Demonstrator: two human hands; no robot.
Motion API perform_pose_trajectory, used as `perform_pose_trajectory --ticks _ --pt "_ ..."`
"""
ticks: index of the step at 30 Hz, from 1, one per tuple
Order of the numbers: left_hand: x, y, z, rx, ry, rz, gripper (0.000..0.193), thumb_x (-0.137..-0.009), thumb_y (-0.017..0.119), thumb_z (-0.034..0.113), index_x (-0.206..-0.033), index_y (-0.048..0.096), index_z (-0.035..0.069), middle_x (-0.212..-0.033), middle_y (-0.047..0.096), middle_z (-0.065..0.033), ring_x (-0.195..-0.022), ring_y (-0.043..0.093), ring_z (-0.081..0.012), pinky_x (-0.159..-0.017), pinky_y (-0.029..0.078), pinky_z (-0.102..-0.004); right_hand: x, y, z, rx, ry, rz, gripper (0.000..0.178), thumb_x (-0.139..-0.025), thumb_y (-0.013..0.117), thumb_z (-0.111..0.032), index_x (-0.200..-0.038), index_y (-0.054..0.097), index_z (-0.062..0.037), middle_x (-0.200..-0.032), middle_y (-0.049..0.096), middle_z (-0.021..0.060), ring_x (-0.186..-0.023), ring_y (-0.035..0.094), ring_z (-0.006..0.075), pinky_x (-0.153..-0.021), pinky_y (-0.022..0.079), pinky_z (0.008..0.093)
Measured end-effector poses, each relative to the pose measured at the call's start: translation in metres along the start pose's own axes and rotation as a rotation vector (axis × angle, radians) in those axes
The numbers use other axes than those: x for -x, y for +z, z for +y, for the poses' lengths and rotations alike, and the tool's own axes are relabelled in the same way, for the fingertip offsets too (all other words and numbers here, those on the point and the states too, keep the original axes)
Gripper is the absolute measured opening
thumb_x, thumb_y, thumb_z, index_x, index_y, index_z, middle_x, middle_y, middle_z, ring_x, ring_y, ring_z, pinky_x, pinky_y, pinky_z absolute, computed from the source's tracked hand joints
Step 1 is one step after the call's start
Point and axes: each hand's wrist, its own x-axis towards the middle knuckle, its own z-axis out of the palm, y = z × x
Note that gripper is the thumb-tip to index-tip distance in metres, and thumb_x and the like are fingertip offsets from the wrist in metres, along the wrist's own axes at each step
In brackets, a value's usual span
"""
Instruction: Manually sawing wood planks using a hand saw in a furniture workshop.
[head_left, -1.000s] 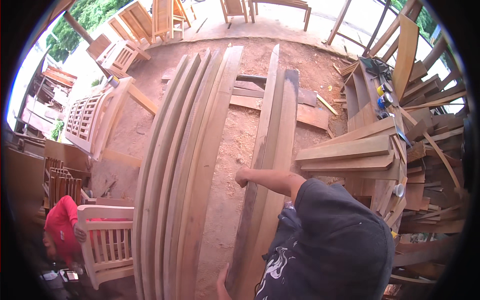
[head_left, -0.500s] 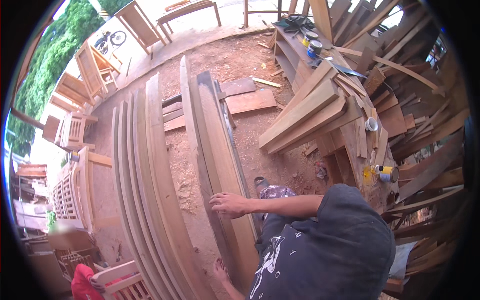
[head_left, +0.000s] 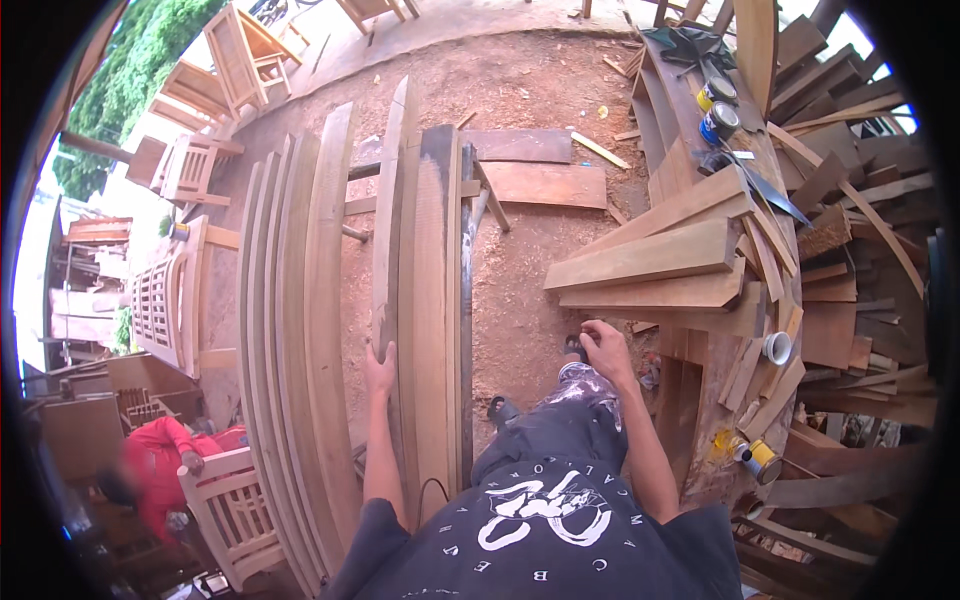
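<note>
Ahead of me a long, narrow wooden plank (head_left: 391,250) lies lengthwise on top of wider boards. My left hand (head_left: 379,368) is closed on its left edge, the thumb on the upper side and the other fingers partly hidden. Right beside it runs a wider pale board (head_left: 434,300) with a dark far end. My right hand (head_left: 606,352) hangs in the air to the right of the boards, above my leg; its fingers are loosely bent and apart, with nothing visible in them.
Several long planks (head_left: 325,290) lie side by side on the left. A workbench (head_left: 725,370) with stacked beams (head_left: 650,255), paint cans (head_left: 718,122) and a white cup (head_left: 776,347) stands right. A person in red (head_left: 165,465) is beside a slatted wooden chair (head_left: 235,510) at lower left.
My right hand has left the boards and moved right. My left hand has moved farther forward along the narrow plank's edge. The view has turned, showing more of the person in red.
</note>
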Motion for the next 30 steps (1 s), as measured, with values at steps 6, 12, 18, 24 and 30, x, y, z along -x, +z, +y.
perform_pose_trajectory --ticks 6,12,18,24,30 --pt "-0.028 0.004 0.016 -0.050 -0.092 0.088 0.080 -0.093 0.067 0.049 -0.145 0.045 -0.009 -0.139 0.057 -0.0295 -0.132 0.054 -0.0381 -0.111 0.042 -0.0433 -0.076 -0.114 -0.001 0.039 0.152 0.134 0.029 -0.093 0.066 -0.017 -0.115 0.069 0.0025 -0.103 0.074 0.0179 -0.096 0.073 0.0241 -0.087 0.056 0.0359" --pt "-0.097 0.010 0.128 0.173 -0.080 -0.045 0.064 -0.092 0.074 0.034 -0.139 0.050 -0.004 -0.132 0.061 -0.0248 -0.125 0.058 -0.0327 -0.108 0.043 -0.0422 -0.190 -0.177 0.000 -0.038 0.118 0.289 0.029 -0.099 0.062 -0.014 -0.121 0.066 0.0037 -0.110 0.072 0.0115 -0.103 0.068 0.0177 -0.092 0.053 0.0309" --pt "-0.274 0.066 0.221 -0.057 0.358 0.092 0.076 -0.089 0.075 0.041 -0.143 0.045 -0.003 -0.124 0.065 -0.0245 -0.115 0.064 -0.0370 -0.101 0.048 -0.0443 -0.319 -0.218 -0.015 0.181 0.151 0.484 0.037 -0.096 0.065 -0.018 -0.126 0.064 0.0025 -0.114 0.071 0.0151 -0.108 0.067 0.0241 -0.096 0.051 0.0356" --pt "-0.312 0.069 0.274 -0.248 0.083 0.059 0.085 -0.087 0.075 0.049 -0.142 0.046 -0.008 -0.128 0.063 -0.0306 -0.120 0.062 -0.0431 -0.102 0.049 -0.0476 -0.411 -0.253 0.013 0.567 0.223 0.631 0.050 -0.086 0.071 -0.026 -0.125 0.062 0.0038 -0.119 0.067 0.0247 -0.113 0.064 0.0404 -0.100 0.049 0.0459" --pt "-0.322 0.086 0.266 -0.244 0.050 0.063 0.084 -0.086 0.075 0.048 -0.142 0.047 -0.008 -0.128 0.062 -0.0327 -0.118 0.062 -0.0442 -0.100 0.048 -0.0492 -0.478 -0.300 0.071 0.715 0.594 0.572 0.067 -0.085 0.072 -0.034 -0.133 0.053 0.0087 -0.124 0.063 0.0328 -0.120 0.060 0.0440 -0.102 0.047 0.0464"
